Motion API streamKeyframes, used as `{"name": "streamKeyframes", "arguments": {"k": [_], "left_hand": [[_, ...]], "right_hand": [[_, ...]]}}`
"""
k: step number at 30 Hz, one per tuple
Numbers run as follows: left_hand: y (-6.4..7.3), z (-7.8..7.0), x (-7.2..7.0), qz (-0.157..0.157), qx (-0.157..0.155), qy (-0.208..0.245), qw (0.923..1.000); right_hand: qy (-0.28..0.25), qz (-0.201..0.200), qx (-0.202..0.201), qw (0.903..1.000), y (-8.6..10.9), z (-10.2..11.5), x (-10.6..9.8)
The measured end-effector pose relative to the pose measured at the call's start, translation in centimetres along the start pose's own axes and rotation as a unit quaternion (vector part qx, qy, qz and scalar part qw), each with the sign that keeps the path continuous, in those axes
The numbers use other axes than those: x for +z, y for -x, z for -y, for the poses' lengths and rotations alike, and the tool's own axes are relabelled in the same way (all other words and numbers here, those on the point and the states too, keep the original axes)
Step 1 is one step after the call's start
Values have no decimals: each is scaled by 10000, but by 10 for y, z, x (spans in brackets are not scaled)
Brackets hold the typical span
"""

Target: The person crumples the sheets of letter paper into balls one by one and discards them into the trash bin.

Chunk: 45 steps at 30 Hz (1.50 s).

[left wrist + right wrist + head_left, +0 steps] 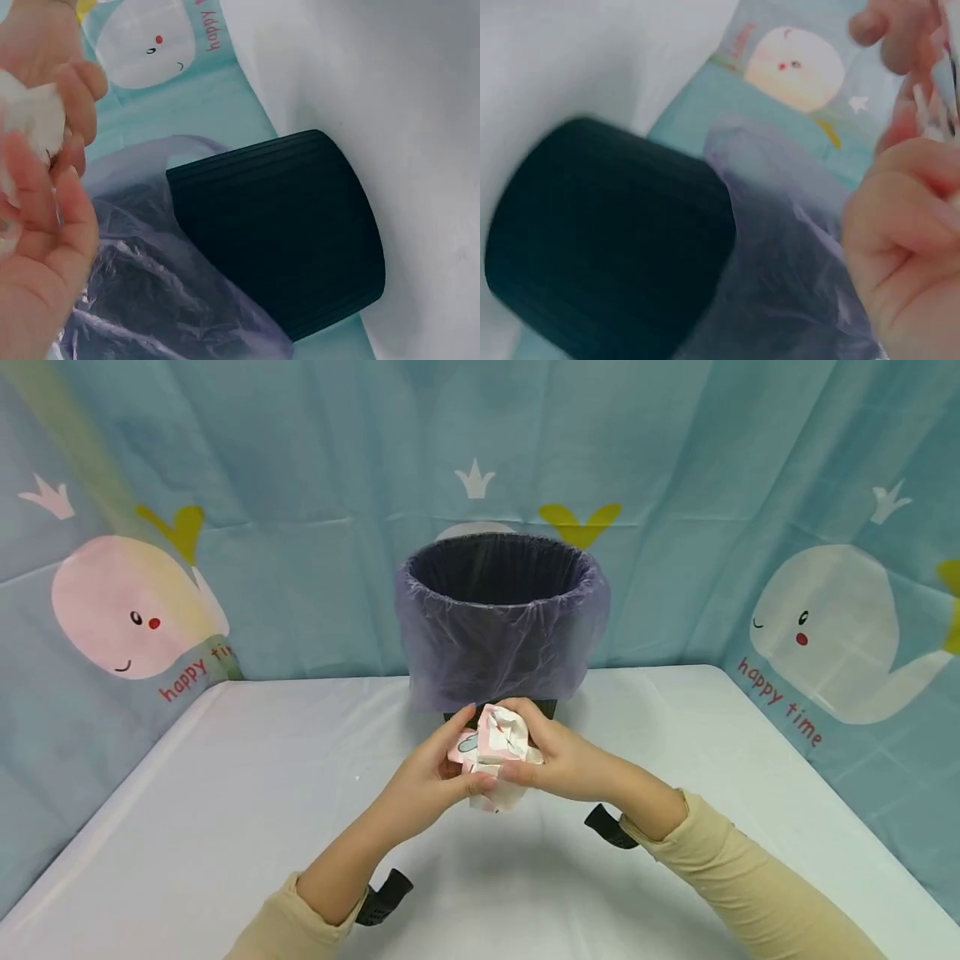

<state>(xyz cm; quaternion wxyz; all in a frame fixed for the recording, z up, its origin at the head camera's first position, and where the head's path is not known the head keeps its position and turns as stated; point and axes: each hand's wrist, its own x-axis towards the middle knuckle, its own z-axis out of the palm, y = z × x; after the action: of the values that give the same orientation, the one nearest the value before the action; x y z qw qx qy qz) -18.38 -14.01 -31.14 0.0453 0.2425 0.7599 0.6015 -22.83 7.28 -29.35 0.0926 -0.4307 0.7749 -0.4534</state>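
Observation:
Between both hands, in the head view, is a crumpled piece of pink-and-white printed paper, folded into a small bundle. My left hand grips it from the left, thumb at the front. From the right, my right hand holds the same bundle with its thumb in front and fingers over the top. In the left wrist view only part of the white paper shows among the fingers. The right wrist view catches it at the edge, mostly hidden by the hands.
Just beyond the hands stands a dark trash bin lined with a translucent purple bag, its mouth open upward. A white-covered table lies beneath. Blue curtains with whale prints enclose the back and sides.

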Motion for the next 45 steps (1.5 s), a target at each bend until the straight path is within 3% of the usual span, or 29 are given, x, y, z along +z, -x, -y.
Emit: {"name": "streamKeyframes", "arguments": {"k": [4,7,14,16,23,26,29,33,36,39,42,45], "left_hand": [[3,-2,-2,75,59,299,9995],[6,-1,0,70,97,282,9995],[13,2,5,448,323,322,9980],[14,3,4,404,391,182,9983],[13,3,1,135,343,-261,9990],[15,3,1,128,349,-294,9989],[17,4,2,132,400,-279,9987],[19,2,4,167,597,-231,9978],[19,1,7,143,747,43,9971],[17,3,11,2,877,385,9954],[13,9,12,-137,802,627,9947],[7,16,10,-161,449,922,9946]], "right_hand": [[1196,-41,4,9928,7,8,-2],[1678,-193,47,9856,12,13,-2],[1279,-297,-617,9894,13,6,3],[1266,-321,-730,9888,12,2,3],[322,592,-365,9971,13,-3,1],[257,667,-299,9970,13,-4,3],[436,457,-487,9968,11,-5,8],[430,115,-1247,9912,8,-9,14],[466,-228,-2033,9777,3,-11,17],[482,-667,-2567,9630,-1,-12,21],[304,-1119,-2730,9550,-2,-16,28],[107,-1497,-2542,9554,-2,-22,35]]}}
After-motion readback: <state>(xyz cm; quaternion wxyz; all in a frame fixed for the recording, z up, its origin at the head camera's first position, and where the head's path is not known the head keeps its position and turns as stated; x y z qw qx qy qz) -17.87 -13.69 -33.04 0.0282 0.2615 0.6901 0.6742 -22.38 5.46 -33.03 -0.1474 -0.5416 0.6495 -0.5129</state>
